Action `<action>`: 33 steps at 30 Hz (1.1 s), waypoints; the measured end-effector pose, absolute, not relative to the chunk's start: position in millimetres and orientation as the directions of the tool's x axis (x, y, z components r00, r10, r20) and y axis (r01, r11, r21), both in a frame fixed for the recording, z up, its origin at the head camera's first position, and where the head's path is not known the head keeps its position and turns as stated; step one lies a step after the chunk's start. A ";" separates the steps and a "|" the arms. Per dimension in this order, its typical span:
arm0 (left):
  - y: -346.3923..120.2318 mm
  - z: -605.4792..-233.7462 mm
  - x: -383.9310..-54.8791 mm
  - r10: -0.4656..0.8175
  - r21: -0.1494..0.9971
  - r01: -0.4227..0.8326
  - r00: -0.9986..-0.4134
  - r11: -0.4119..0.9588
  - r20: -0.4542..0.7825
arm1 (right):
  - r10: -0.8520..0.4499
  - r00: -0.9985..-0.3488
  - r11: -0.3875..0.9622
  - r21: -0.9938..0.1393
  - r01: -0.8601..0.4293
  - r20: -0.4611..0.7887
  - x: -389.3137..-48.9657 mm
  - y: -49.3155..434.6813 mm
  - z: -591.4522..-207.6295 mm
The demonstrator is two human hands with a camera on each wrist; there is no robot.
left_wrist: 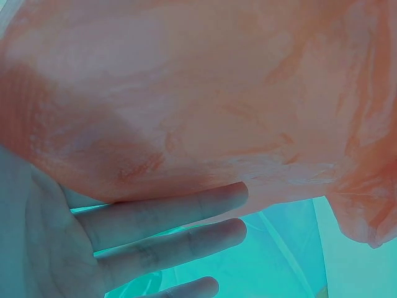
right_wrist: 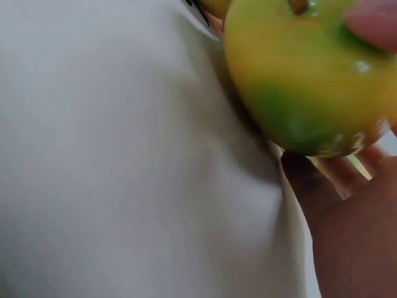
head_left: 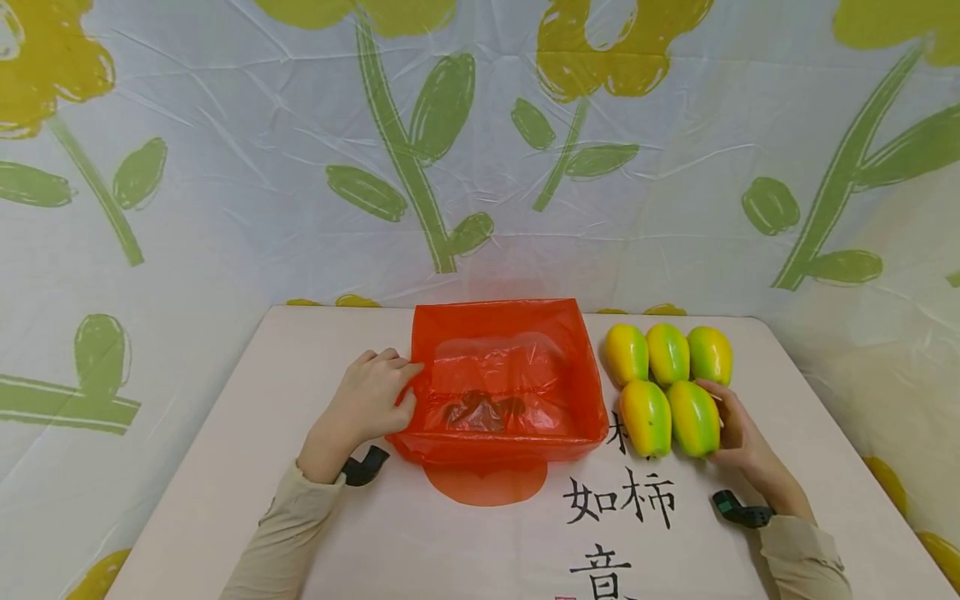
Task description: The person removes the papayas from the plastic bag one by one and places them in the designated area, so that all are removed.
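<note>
A red plastic bag (head_left: 495, 450) stands spread open on the table, its mouth facing up. My left hand (head_left: 375, 392) is at the bag's left side, fingertips touching its wall. In the left wrist view the fingers (left_wrist: 167, 214) lie straight and spread against the red plastic; the thumb is not visible there. At the right, my right hand (head_left: 738, 433) holds a yellow-green mango (head_left: 694, 418), the front right one of a group. The right wrist view shows the thumb (right_wrist: 375, 25) on that mango (right_wrist: 304, 81) and fingers partly hidden behind it.
Several other mangoes, one of them the front left mango (head_left: 646, 418), sit close together right of the bag. Black brush characters (head_left: 622, 497) mark the pale table (head_left: 420, 550). A flower-print cloth (head_left: 285, 167) hangs behind and along the sides.
</note>
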State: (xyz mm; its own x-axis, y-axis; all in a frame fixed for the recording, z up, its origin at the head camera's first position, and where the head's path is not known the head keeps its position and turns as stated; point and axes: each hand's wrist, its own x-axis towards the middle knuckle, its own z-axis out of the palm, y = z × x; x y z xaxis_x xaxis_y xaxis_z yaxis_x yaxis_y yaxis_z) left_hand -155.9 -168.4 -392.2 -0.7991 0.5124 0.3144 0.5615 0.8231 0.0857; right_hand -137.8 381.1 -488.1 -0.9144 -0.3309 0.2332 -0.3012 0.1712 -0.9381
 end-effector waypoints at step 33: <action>-167.5 -391.5 -155.8 0.509 0.091 0.558 -0.804 0.825 0.307 | -0.494 -0.846 0.121 -0.948 -0.295 0.200 -137.3 384.5 -486.9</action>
State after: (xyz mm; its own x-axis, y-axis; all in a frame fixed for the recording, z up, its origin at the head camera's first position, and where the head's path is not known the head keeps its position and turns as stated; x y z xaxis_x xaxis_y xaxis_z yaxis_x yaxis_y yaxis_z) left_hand -155.8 -167.5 -391.5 -0.8038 0.5095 0.3072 0.5578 0.8249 0.0915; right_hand -137.3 384.5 -486.9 -0.8461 -0.4940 0.2003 -0.2953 0.1214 -0.9477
